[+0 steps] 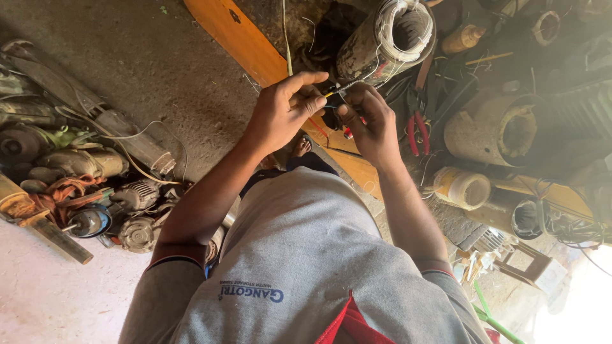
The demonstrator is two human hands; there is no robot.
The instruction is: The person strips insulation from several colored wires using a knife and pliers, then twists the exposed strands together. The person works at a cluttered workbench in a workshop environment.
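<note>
My left hand and my right hand meet in front of me above an orange wooden plank. Both pinch a thin dark wire with a yellow end between thumb and fingers. The wire runs up toward a motor stator wound with pale wire. My grey shirt fills the bottom of the view, and a bare foot shows under the hands.
Old electric motors and rotors are piled at the left on the concrete floor. Red-handled pliers, cylindrical motor housings, a yellowish container and tangled wires crowd the right side.
</note>
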